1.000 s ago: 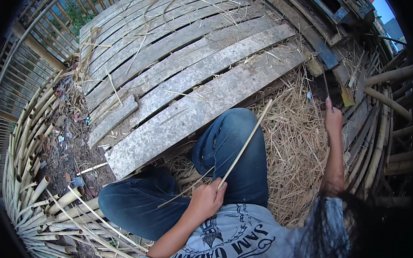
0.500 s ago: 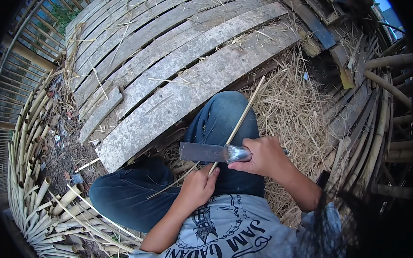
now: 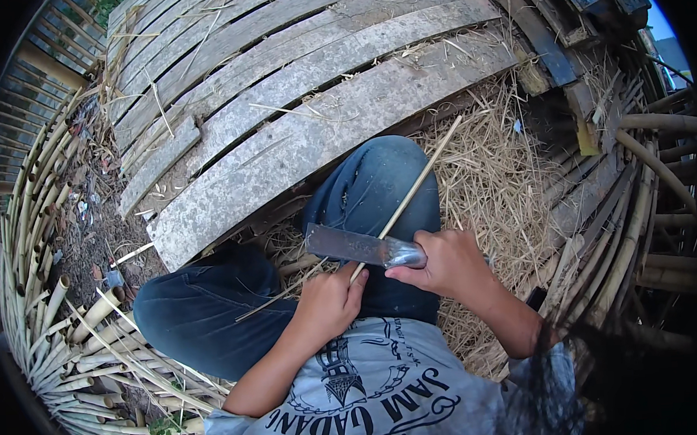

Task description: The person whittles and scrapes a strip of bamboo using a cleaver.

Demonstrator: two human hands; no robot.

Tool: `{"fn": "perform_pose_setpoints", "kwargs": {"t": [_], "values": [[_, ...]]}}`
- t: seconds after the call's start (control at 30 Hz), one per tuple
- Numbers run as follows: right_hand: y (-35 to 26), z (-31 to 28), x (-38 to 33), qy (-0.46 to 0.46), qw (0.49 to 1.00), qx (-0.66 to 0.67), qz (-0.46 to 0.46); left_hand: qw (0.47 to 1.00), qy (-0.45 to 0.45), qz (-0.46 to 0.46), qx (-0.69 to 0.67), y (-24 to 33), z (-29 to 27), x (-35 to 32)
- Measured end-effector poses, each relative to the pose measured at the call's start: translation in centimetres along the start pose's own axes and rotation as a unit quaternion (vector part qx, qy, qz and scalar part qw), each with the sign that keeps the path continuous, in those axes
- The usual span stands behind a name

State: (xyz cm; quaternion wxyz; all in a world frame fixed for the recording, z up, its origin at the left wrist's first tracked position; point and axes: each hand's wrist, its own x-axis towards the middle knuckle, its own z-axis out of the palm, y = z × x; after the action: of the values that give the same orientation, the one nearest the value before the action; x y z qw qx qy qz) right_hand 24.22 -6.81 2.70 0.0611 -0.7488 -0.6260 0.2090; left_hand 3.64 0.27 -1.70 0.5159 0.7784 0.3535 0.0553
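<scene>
Head view, looking down on a seated person. Weathered grey planks [image 3: 311, 109] fill the upper half, lying side by side and running from lower left to upper right; their near edge ends just beyond the knees. Dry straw [image 3: 512, 177] covers the ground to the right of the legs and thins out toward stacked bamboo poles [image 3: 655, 193] along the right rim. More bamboo poles [image 3: 63, 343] fan along the left rim and lower left corner, with bare soil between them and the planks.

The legs, in blue jeans [image 3: 211, 311], are folded beneath the hands; the right knee points up toward the planks, the left lies to the left.

The knife [image 3: 358, 247] has a broad, dull metal blade lying nearly level above the right thigh, its tip pointing to the person's left. The right hand [image 3: 445, 263] grips its handle end, fingers curled tight and closed around it.

The strip [image 3: 410, 191], a thin pale bamboo sliver, slants from the left hand up and right across the knee to the straw, crossing the blade near its handle end. The left hand [image 3: 329, 301] is closed on the strip's lower part, fingers folded together, thumb close to the blade's edge. Both hands sit near each other above the lap; open room lies over the straw to the right.
</scene>
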Motion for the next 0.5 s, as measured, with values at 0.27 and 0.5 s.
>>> {"fn": "perform_pose_setpoints", "kwargs": {"t": [0.27, 0.5], "values": [[2.5, -2.9, 1.3, 0.076, 0.989, 0.012, 0.122, 0.998, -0.011, -0.027, 0.052, 1.3, -0.4, -0.4], [3.2, -4.1, 1.4, 0.048, 0.989, -0.048, 0.128, 1.000, 0.000, -0.013, -0.002, 0.1, -0.3, -0.2]]}}
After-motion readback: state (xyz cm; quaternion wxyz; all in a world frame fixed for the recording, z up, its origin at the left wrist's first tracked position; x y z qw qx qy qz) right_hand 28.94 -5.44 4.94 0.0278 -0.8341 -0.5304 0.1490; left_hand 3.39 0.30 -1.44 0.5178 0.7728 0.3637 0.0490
